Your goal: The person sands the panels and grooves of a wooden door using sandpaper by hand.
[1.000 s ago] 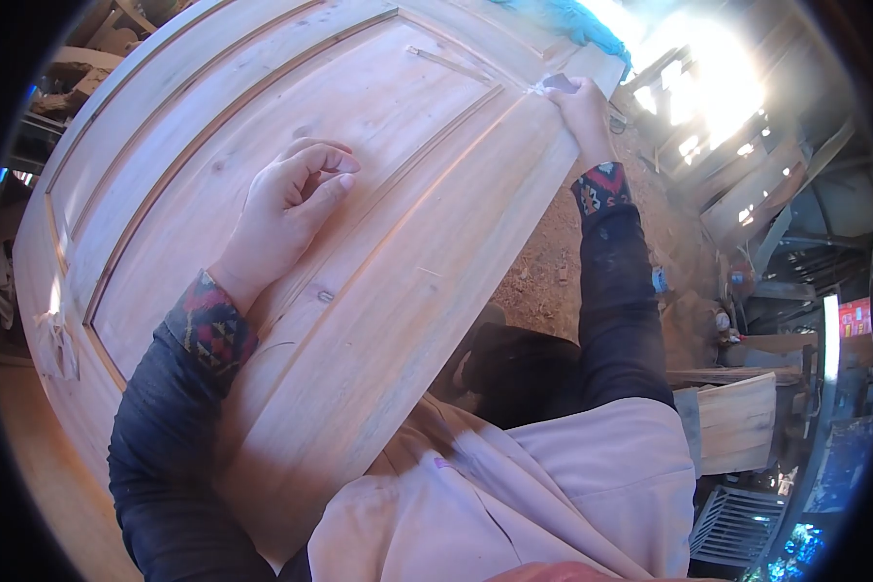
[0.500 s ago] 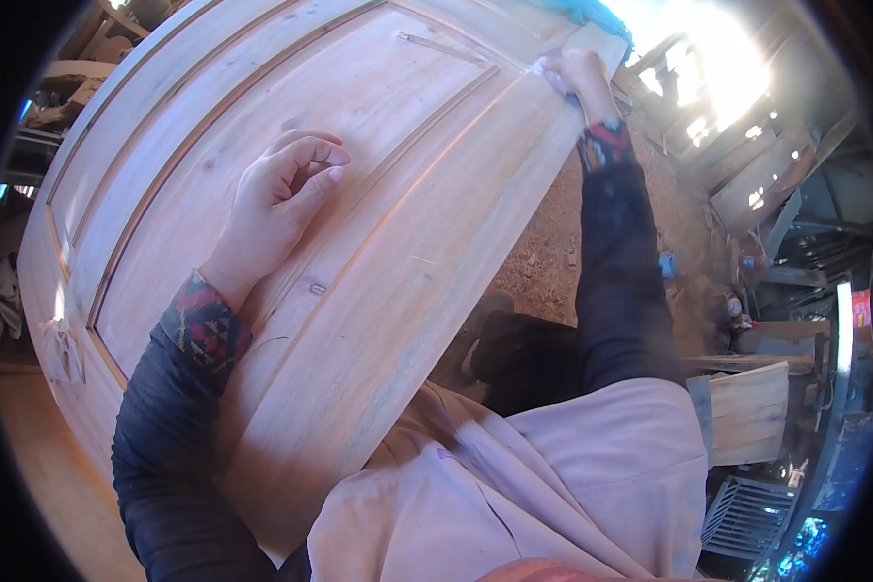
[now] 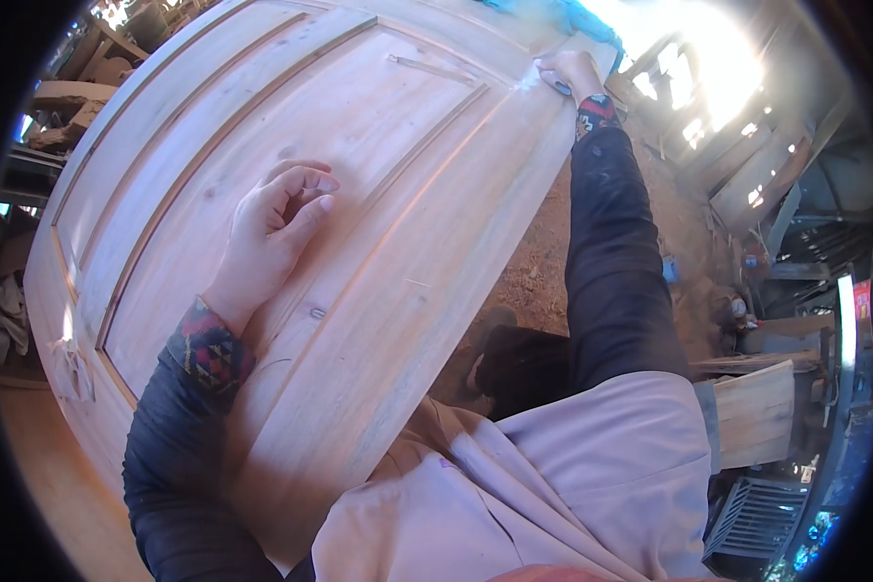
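A large panelled wooden door (image 3: 398,320) of pale wood lies flat before me, with raised mouldings framing its panels. My left hand (image 3: 276,218) is over the wide middle panel, its fingers loosely curled and the thumb apart, with nothing between them. Whether it touches the wood I cannot tell. At the far right end of the door, my right hand (image 3: 570,75) presses down near the edge, fingers closed together. Something small and bluish-grey shows under those fingers, but its kind is not clear. Pale dust lies by the fingertips.
Blue cloth or plastic sheeting (image 3: 592,24) covers the far corner of the door. Brown ground (image 3: 538,252) shows along its right side. A wooden board (image 3: 755,412) and a slatted crate (image 3: 757,516) stand at the right. Stacked wood pieces (image 3: 73,92) are at the left.
My right hand has slid slightly along the far end of the door, staying pressed to it. My left hand keeps its curled shape. The view has shifted a little.
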`<state>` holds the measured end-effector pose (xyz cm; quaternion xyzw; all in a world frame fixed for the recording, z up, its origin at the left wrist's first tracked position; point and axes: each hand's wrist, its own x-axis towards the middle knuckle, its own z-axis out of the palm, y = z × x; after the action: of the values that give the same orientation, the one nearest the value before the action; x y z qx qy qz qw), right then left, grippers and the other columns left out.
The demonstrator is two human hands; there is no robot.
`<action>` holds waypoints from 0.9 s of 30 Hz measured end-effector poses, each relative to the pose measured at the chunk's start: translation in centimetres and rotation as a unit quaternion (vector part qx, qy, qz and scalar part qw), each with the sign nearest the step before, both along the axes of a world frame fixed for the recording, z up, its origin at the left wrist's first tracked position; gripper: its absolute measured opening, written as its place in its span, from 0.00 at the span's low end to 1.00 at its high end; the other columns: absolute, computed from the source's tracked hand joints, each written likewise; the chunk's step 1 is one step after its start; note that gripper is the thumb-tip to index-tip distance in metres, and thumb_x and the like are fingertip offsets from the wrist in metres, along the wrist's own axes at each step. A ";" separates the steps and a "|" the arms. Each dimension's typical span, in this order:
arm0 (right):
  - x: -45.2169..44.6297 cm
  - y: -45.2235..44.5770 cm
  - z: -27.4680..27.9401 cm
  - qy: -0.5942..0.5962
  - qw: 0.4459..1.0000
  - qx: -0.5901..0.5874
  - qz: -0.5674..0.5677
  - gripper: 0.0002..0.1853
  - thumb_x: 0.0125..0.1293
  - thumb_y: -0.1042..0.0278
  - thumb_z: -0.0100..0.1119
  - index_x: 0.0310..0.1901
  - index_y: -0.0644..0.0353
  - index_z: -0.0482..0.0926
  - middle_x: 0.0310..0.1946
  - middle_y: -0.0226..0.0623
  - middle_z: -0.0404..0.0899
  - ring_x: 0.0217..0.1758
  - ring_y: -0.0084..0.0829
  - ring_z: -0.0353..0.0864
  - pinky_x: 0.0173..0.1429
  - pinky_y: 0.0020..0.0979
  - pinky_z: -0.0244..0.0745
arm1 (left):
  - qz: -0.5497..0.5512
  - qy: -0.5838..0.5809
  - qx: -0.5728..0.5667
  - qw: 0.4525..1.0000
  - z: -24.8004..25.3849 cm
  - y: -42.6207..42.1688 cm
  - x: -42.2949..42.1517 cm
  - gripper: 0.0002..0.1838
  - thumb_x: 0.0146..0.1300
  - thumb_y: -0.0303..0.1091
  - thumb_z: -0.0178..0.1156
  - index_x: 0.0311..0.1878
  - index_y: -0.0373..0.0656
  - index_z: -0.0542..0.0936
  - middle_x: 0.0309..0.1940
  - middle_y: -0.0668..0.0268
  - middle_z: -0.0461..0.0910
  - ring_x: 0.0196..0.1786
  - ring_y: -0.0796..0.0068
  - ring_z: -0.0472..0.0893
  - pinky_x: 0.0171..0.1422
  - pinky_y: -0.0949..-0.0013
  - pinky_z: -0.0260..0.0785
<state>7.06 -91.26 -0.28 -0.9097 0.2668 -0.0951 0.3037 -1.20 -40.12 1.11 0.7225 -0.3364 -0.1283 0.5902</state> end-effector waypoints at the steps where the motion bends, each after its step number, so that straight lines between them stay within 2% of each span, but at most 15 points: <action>1: 0.3 0.0 0.1 -0.017 0.999 0.034 0.012 0.17 0.52 0.58 0.73 0.37 0.63 0.87 0.27 0.35 0.84 0.29 0.27 0.81 0.37 0.29 0.75 | 0.005 0.022 -0.011 1.000 -0.1 0.2 0.0 0.09 0.68 0.27 0.58 0.48 0.35 0.79 0.54 0.63 0.74 0.51 0.80 0.76 0.58 0.75 0.67; 3: -2.4 2.9 1.7 -0.023 0.981 0.164 0.099 0.15 0.55 0.59 0.72 0.38 0.61 0.87 0.26 0.33 0.83 0.27 0.27 0.80 0.35 0.29 0.74 | 0.004 0.016 -0.008 1.000 0.1 0.2 0.1 0.09 0.68 0.27 0.58 0.48 0.35 0.79 0.55 0.63 0.74 0.52 0.80 0.75 0.58 0.76 0.67; 6: -4.2 4.4 0.9 -0.065 0.983 0.100 0.142 0.14 0.56 0.60 0.70 0.39 0.61 0.87 0.24 0.32 0.82 0.26 0.25 0.79 0.33 0.28 0.72 | 0.007 0.007 -0.008 1.000 0.0 -0.1 0.0 0.09 0.68 0.27 0.57 0.48 0.34 0.78 0.55 0.62 0.73 0.53 0.81 0.75 0.59 0.76 0.67; 8: -2.9 -0.5 0.1 -0.035 0.983 0.165 0.076 0.14 0.54 0.63 0.72 0.37 0.64 0.84 0.27 0.32 0.82 0.27 0.23 0.78 0.34 0.26 0.70 | -0.001 0.005 0.002 1.000 0.0 -0.1 -0.3 0.09 0.68 0.27 0.57 0.48 0.34 0.78 0.55 0.62 0.73 0.53 0.81 0.75 0.60 0.76 0.66; 11: -2.7 0.1 1.0 -0.009 0.985 0.118 0.124 0.19 0.54 0.64 0.72 0.44 0.67 0.84 0.30 0.31 0.81 0.31 0.22 0.78 0.36 0.25 0.70 | 0.006 0.009 -0.012 1.000 0.1 0.1 -0.1 0.09 0.68 0.27 0.57 0.48 0.34 0.78 0.55 0.62 0.73 0.53 0.80 0.75 0.60 0.76 0.66; 13: -4.0 4.5 2.4 -0.012 0.980 0.100 0.174 0.16 0.58 0.65 0.69 0.46 0.64 0.84 0.24 0.26 0.79 0.26 0.20 0.76 0.31 0.25 0.70 | 0.009 0.028 -0.025 0.999 0.0 0.0 0.1 0.09 0.68 0.27 0.57 0.48 0.34 0.78 0.55 0.62 0.73 0.53 0.80 0.76 0.60 0.76 0.66; 14: -3.6 4.5 1.8 -0.005 0.974 0.081 0.212 0.14 0.58 0.67 0.68 0.45 0.64 0.85 0.22 0.24 0.77 0.24 0.17 0.73 0.28 0.22 0.67 | 0.010 0.021 -0.024 0.999 0.0 0.0 0.2 0.09 0.68 0.27 0.57 0.48 0.33 0.78 0.56 0.62 0.73 0.53 0.80 0.76 0.60 0.76 0.66; 17: -3.8 1.4 2.1 -0.028 0.981 0.126 0.146 0.14 0.56 0.70 0.70 0.43 0.66 0.85 0.24 0.25 0.78 0.25 0.16 0.73 0.27 0.20 0.66 | -0.003 0.016 -0.007 1.000 -0.2 0.0 -0.2 0.09 0.68 0.27 0.57 0.49 0.33 0.77 0.56 0.62 0.72 0.54 0.79 0.76 0.61 0.75 0.66; 20: -3.4 2.3 2.9 -0.004 0.972 0.198 0.127 0.11 0.56 0.71 0.70 0.40 0.66 0.85 0.25 0.27 0.80 0.24 0.17 0.74 0.26 0.22 0.66 | 0.002 0.017 -0.016 1.000 -0.1 0.0 0.2 0.10 0.68 0.26 0.57 0.50 0.33 0.77 0.57 0.62 0.72 0.55 0.79 0.76 0.61 0.75 0.66; 23: -3.4 4.8 2.5 0.021 0.977 0.171 0.125 0.07 0.58 0.75 0.67 0.39 0.65 0.85 0.24 0.27 0.79 0.23 0.17 0.73 0.24 0.20 0.63 | 0.009 0.020 -0.012 1.000 -0.2 0.2 0.1 0.09 0.68 0.27 0.57 0.49 0.34 0.78 0.57 0.61 0.72 0.56 0.78 0.75 0.62 0.74 0.65; 26: -3.4 1.8 2.6 -0.016 0.984 0.178 -0.003 0.07 0.58 0.69 0.68 0.36 0.62 0.85 0.25 0.26 0.80 0.24 0.17 0.73 0.25 0.21 0.62 | 0.003 -0.009 -0.007 1.000 -0.1 0.0 0.3 0.09 0.69 0.27 0.57 0.49 0.35 0.78 0.57 0.61 0.73 0.56 0.77 0.74 0.62 0.74 0.65; 27: -3.5 2.5 2.5 -0.009 0.984 0.170 0.058 0.08 0.57 0.68 0.69 0.36 0.61 0.85 0.25 0.26 0.79 0.23 0.17 0.73 0.25 0.22 0.62 | 0.004 0.004 -0.016 1.000 -0.1 0.0 0.1 0.09 0.69 0.28 0.57 0.49 0.35 0.78 0.57 0.61 0.73 0.56 0.77 0.74 0.62 0.73 0.65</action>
<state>3.55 -88.75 2.25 -0.8581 0.2233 -0.0384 0.4608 -1.09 -40.11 1.04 0.7138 -0.3335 -0.1237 0.6033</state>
